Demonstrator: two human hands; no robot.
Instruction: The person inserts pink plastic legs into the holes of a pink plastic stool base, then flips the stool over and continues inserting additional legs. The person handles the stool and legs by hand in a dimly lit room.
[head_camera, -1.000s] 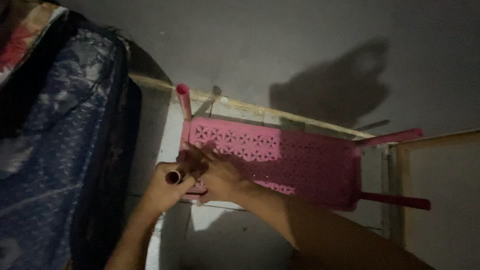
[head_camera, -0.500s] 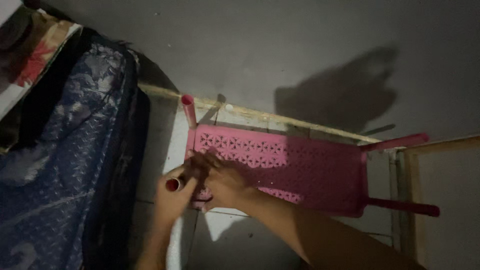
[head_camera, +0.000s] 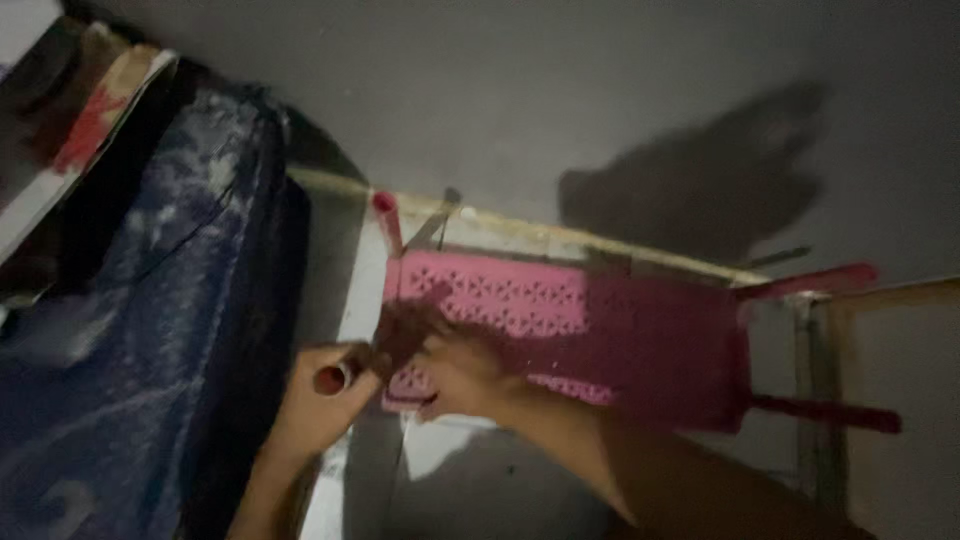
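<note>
Blue patterned fabric (head_camera: 130, 360) fills the left of the frame, with a red-and-cream printed cloth (head_camera: 95, 120) at upper left. Just right of it, at lower centre-left, the left hand (head_camera: 320, 395) is curled around a short pink tube (head_camera: 335, 378), whose open round end faces the camera. The right hand (head_camera: 465, 370) grips the near left corner of a pink perforated plastic shelf (head_camera: 560, 320). That shelf lies with its long axis running left to right, slightly downward toward the right; pink legs (head_camera: 820, 280) stick out at its right end and one at its upper left corner. Grey wall (head_camera: 560, 90) spans the top, shadowed; pale floor (head_camera: 450, 450) lies below.
</note>
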